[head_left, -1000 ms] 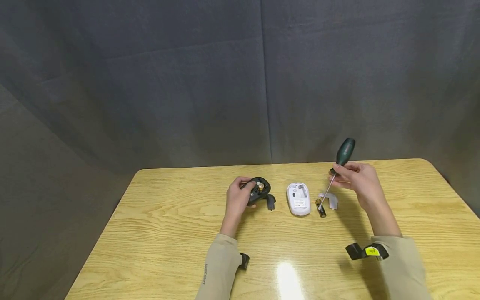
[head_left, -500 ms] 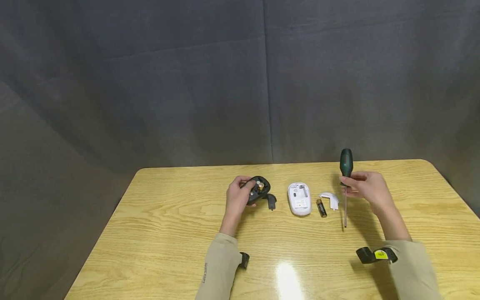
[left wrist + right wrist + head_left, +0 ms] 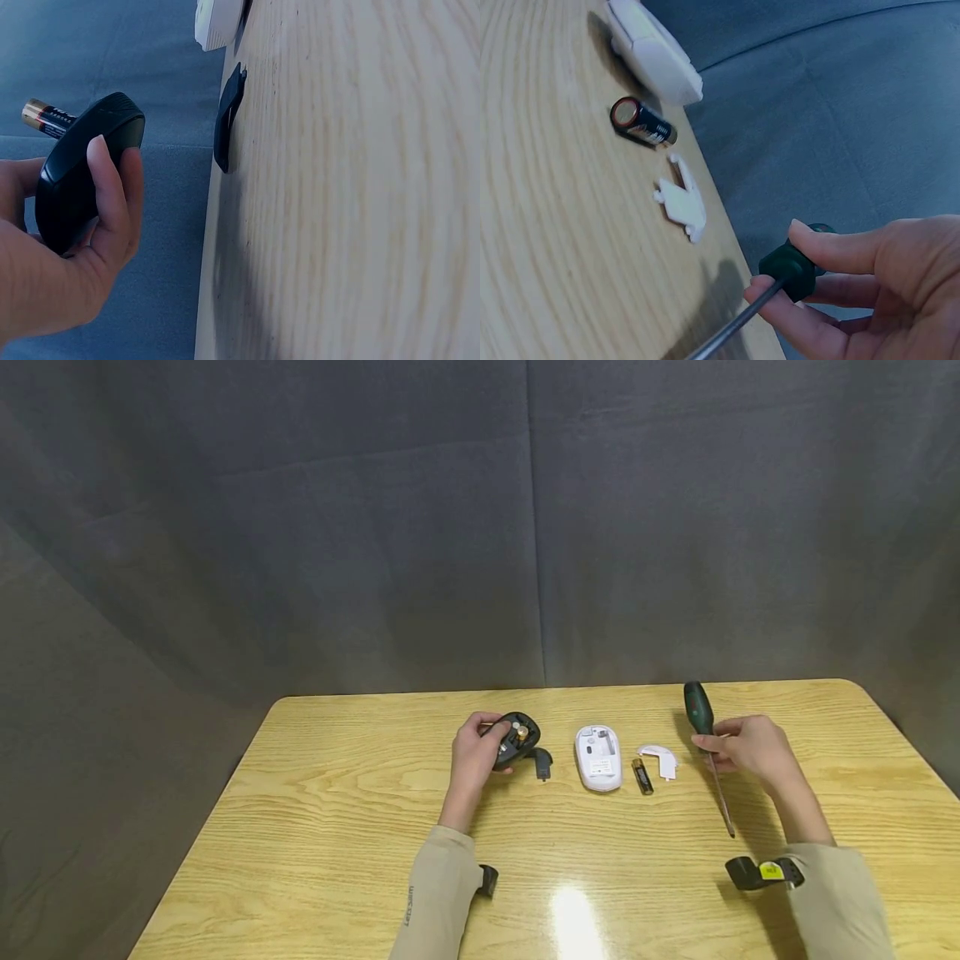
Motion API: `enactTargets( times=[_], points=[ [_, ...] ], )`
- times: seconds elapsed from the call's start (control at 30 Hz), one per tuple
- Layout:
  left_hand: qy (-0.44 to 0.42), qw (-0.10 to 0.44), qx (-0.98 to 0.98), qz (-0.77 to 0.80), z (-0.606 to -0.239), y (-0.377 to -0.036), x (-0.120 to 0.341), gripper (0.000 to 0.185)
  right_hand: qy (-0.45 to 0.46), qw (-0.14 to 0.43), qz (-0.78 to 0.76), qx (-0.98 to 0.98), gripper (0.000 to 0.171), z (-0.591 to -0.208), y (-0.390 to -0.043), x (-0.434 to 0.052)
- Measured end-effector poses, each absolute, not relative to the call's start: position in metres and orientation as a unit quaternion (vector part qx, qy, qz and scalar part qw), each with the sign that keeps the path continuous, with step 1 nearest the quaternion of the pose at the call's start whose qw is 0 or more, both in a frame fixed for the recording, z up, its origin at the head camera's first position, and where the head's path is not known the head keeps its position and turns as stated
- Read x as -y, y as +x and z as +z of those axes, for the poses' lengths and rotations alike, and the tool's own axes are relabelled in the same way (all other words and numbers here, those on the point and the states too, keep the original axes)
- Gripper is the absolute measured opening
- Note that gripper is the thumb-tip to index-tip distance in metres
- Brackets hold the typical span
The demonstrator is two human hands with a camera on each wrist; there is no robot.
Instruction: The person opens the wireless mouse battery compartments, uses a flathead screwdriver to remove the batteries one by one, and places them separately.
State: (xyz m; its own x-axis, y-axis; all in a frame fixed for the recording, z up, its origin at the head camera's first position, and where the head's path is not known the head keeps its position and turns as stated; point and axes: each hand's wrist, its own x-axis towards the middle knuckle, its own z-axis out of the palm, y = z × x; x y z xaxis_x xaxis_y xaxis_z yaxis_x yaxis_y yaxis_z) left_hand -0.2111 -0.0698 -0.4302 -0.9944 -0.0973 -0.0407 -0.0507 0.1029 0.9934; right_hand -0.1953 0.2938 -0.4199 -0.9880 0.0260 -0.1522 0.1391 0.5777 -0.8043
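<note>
My left hand point(image 3: 474, 756) grips a black computer mouse point(image 3: 86, 165), its underside facing up in the head view. A battery point(image 3: 46, 118) sticks up out of the mouse's open compartment. On the right, my right hand point(image 3: 753, 747) pinches a screwdriver point(image 3: 700, 710) with a dark green handle where the handle meets the shaft. Its metal shaft point(image 3: 739, 322) slants down toward the near side. Between the hands lies a white mouse point(image 3: 598, 758), bottom up, with its battery bay bare. Beside it are a loose battery point(image 3: 642, 776) and a white battery cover point(image 3: 681, 201).
A black battery cover point(image 3: 229, 116) lies on the wooden table point(image 3: 337, 827) beside the black mouse. Behind the table's back edge hangs a dark grey curtain point(image 3: 375, 568). Both wrists carry a black camera mount point(image 3: 761, 872).
My right hand has moved right and nearer, taking the screwdriver away from the loose battery; its tip has swung toward the right. The left hand and black mouse stay in place.
</note>
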Motion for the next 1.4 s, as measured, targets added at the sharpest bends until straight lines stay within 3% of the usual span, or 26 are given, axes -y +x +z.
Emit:
enactTargets(
  times=[0.33,0.7,1.0,1.2,1.4],
  points=[
    [0.046,0.012,0.738,-0.673,-0.431,-0.210,0.070,0.030,0.064,0.099,-0.443,-0.889,0.050,-0.428,-0.195,-0.302],
    [0.041,0.016,0.739,-0.672,-0.432,-0.210,0.070,0.031,0.067,0.077,-0.391,-0.915,0.036,-0.433,-0.195,-0.304],
    [0.046,0.008,0.739,-0.672,-0.431,-0.210,0.070,0.030,0.053,0.068,-0.339,-0.937,0.054,-0.433,-0.196,-0.308],
    [0.044,0.011,0.742,-0.669,-0.433,-0.211,0.071,0.031,0.050,0.011,-0.305,-0.951,0.062,-0.429,-0.194,-0.311],
    [0.044,0.011,0.742,-0.669,-0.432,-0.211,0.070,0.030,0.048,-0.082,-0.329,-0.940,0.055,-0.419,-0.192,-0.300]
  ],
)
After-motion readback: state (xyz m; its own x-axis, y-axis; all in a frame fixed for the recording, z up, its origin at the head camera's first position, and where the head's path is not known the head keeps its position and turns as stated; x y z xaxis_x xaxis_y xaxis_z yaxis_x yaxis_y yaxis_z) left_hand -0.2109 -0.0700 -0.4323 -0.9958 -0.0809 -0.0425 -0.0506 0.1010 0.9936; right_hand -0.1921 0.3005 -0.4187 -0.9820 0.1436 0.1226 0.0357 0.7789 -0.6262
